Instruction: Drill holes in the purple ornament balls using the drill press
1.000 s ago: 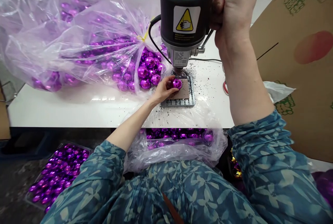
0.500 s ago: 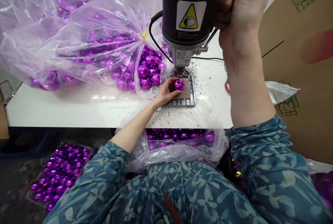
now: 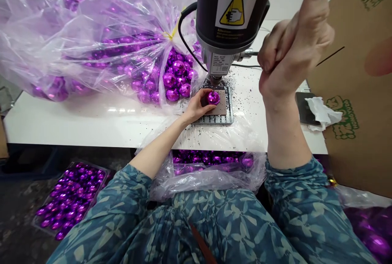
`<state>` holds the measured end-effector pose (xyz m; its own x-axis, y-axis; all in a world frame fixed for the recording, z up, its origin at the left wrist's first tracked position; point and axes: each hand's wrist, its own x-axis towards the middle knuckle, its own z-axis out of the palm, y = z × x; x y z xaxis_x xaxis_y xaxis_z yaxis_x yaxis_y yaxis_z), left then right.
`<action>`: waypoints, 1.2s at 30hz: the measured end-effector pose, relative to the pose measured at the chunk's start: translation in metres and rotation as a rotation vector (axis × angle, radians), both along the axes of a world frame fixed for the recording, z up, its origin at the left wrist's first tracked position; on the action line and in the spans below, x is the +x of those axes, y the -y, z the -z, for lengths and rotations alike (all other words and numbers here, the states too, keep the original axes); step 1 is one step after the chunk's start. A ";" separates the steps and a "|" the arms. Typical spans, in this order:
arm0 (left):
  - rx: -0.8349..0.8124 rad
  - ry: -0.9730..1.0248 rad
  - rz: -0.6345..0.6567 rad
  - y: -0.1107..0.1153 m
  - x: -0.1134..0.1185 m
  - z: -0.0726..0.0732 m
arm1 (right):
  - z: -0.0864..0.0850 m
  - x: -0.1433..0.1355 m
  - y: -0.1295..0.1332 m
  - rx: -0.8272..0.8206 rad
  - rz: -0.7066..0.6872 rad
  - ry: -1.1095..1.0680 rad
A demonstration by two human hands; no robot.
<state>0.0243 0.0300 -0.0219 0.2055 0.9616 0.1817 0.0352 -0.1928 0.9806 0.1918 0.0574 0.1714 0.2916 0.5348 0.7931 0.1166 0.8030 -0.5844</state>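
Observation:
My left hand [image 3: 197,106] pinches a shiny purple faceted ball [image 3: 213,98] between thumb and fingers. The ball rests on a brown board [image 3: 221,109] over the slotted metal base [image 3: 228,120] of a small bench drill press [image 3: 235,23]. Directly above the ball is the drill's chuck [image 3: 215,80]; whether the bit touches it, I cannot tell. On the right side of the machine my right hand [image 3: 294,51] is closed round the end of the feed lever [image 3: 251,53], its grip hidden by the fingers.
A large clear bag [image 3: 128,23] of purple balls, tied with yellow, lies left of the drill press. Dark shavings litter the white table [image 3: 76,125]. More balls fill an open bag [image 3: 214,176] at my lap and a tray [image 3: 70,200] below left. A cardboard box [image 3: 367,133] stands right.
My right hand has come down, and the lever has swung from slanting upward to about level. My left hand keeps the ball at the same place on the board. The view has shifted slightly.

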 end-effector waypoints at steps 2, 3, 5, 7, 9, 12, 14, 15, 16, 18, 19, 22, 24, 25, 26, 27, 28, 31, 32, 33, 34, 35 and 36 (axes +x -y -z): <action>0.006 0.004 0.000 -0.001 0.000 0.002 | 0.008 0.001 0.006 0.040 -0.033 -0.029; 0.012 0.002 0.001 -0.001 0.000 0.002 | 0.011 0.001 0.010 0.043 -0.038 -0.035; 0.020 -0.001 0.006 -0.001 0.000 0.003 | 0.014 -0.002 0.019 0.039 -0.029 -0.036; 0.022 0.002 0.017 -0.001 -0.001 0.002 | 0.015 -0.005 0.027 0.036 -0.027 -0.033; 0.021 -0.001 0.024 0.000 -0.001 0.001 | 0.014 -0.008 0.032 0.038 -0.029 -0.041; 0.010 -0.008 0.027 0.000 -0.002 0.001 | 0.014 -0.009 0.038 0.031 -0.049 -0.044; -0.005 0.000 0.032 0.000 -0.002 0.001 | 0.016 -0.008 0.040 0.029 -0.073 -0.050; -0.013 0.006 0.032 0.000 -0.002 0.001 | 0.018 -0.007 0.041 0.028 -0.081 -0.053; -0.020 0.011 0.032 0.000 -0.001 0.001 | 0.021 -0.006 0.040 0.025 -0.073 -0.050; -0.030 0.017 0.027 0.000 -0.001 0.000 | 0.028 -0.003 0.038 0.010 -0.027 -0.031; -0.032 0.018 0.024 0.001 -0.001 -0.001 | 0.033 -0.002 0.037 -0.002 0.009 -0.017; -0.026 0.020 0.014 0.002 0.000 -0.003 | 0.046 0.002 0.031 -0.053 0.107 0.044; -0.020 0.020 0.006 0.002 0.000 -0.004 | 0.052 0.004 0.028 -0.056 0.127 0.060; -0.020 0.020 0.002 0.002 0.000 -0.004 | 0.054 0.004 0.026 -0.046 0.121 0.061; -0.023 0.021 0.000 0.003 0.000 -0.005 | 0.056 0.004 0.025 -0.026 0.106 0.054; -0.027 0.022 0.000 0.003 0.000 -0.005 | 0.057 0.005 0.023 -0.003 0.092 0.048; -0.032 0.024 0.000 0.002 0.000 -0.004 | 0.058 0.005 0.022 0.020 0.081 0.047; -0.032 0.023 -0.004 0.002 0.000 -0.003 | 0.063 0.006 0.019 0.076 0.065 0.052; -0.027 0.020 -0.008 0.002 0.000 -0.002 | 0.066 0.007 0.018 0.089 0.059 0.059; -0.022 0.017 -0.011 0.001 0.000 -0.002 | 0.069 0.008 0.019 0.099 0.049 0.069; -0.016 0.017 -0.012 0.001 0.000 -0.001 | 0.071 0.009 0.019 0.108 0.038 0.080; -0.011 0.018 -0.010 0.001 0.001 -0.001 | 0.071 0.009 0.020 0.113 0.029 0.089; -0.006 0.019 -0.007 0.001 0.001 0.000 | 0.070 0.008 0.022 0.113 0.021 0.095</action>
